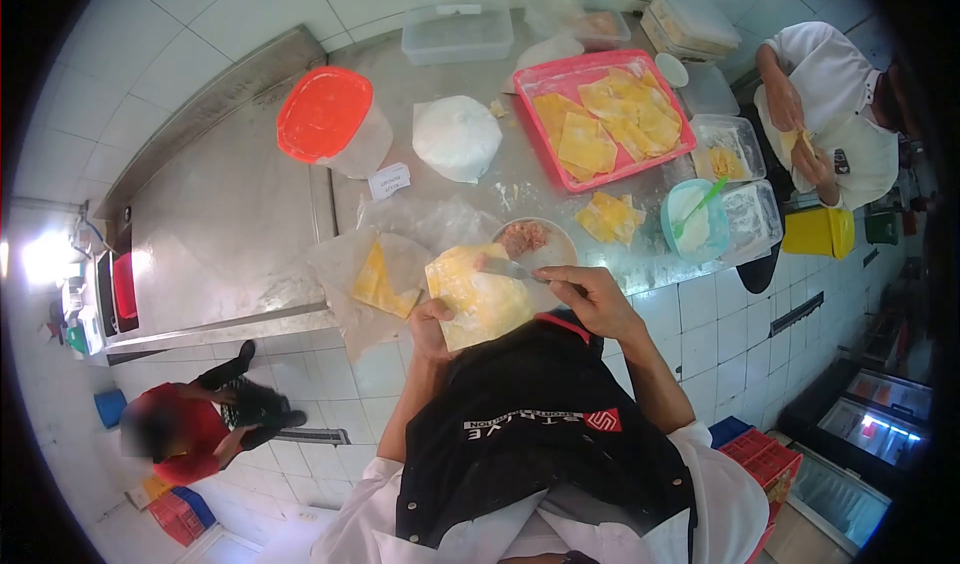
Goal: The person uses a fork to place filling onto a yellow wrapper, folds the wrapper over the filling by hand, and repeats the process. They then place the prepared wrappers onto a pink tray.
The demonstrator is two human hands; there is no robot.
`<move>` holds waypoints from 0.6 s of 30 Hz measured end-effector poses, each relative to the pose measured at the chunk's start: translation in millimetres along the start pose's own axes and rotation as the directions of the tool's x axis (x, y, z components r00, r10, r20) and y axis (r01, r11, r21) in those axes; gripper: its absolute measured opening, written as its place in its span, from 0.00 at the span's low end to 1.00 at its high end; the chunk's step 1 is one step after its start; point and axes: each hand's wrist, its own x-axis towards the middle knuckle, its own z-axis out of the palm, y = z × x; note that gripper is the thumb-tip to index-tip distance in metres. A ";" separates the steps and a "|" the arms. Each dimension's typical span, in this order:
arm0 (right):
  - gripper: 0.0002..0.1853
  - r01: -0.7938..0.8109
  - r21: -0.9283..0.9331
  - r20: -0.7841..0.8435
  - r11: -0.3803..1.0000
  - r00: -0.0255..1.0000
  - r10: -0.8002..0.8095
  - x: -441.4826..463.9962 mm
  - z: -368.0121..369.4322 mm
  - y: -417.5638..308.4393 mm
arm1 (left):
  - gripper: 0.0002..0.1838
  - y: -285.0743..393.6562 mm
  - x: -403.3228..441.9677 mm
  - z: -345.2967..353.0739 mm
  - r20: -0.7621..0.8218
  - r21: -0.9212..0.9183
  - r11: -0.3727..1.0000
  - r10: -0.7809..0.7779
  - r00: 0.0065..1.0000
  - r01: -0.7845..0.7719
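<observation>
The left hand [431, 329] grips the near-left edge of a yellow sheet [470, 309], held up in front of the apron [530, 414], near the table [230, 229]. The right hand [595, 302] is closed round a knife [515, 268], whose blade lies over the sheet's far-right part. Whether 1 sheet or several lie together there, I cannot tell.

The sheet looks light, soft and pliable, probably easy to tear or crease; its white dusting should make it a little slippery rather than sticky. The edge or a corner is the best hold, lightly pinched, with fingers spread beneath for support.

Counted: 1 knife, 1 dish [556, 254] with mince [525, 236], 1 pink tray [640, 170], 1 blue bowl [668, 221] with 1 green spoon [705, 207], 1 red-lidded tub [325, 114]. The tray's pieces [635, 114] overlap too much to count. 2 other people show: 1 in white [835, 59], 1 in red [195, 429].
</observation>
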 end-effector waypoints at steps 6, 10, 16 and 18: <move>0.13 0.040 -0.047 -0.066 0.998 0.997 -0.043 -8.1 -9.0 9.0 | 0.43 4.7 -4.9 -17.8 -0.001 -0.030 0.999 -0.034 0.999 0.034; 0.14 -0.001 -0.081 -0.103 0.997 0.995 -0.008 -15.9 -28.5 18.3 | 0.43 9.1 -7.0 -24.3 0.005 -0.061 0.998 0.005 1.000 -0.005; 0.15 -0.022 -0.096 -0.091 0.995 0.996 0.013 -21.1 -37.8 22.4 | 0.44 22.8 -10.4 -6.9 -0.087 0.073 0.992 0.113 0.990 -0.107; 0.15 -0.015 -0.017 -0.089 1.000 0.996 0.013 -20.5 -32.1 22.2 | 0.44 28.5 -9.9 -15.2 -0.156 0.169 0.983 0.096 0.983 -0.069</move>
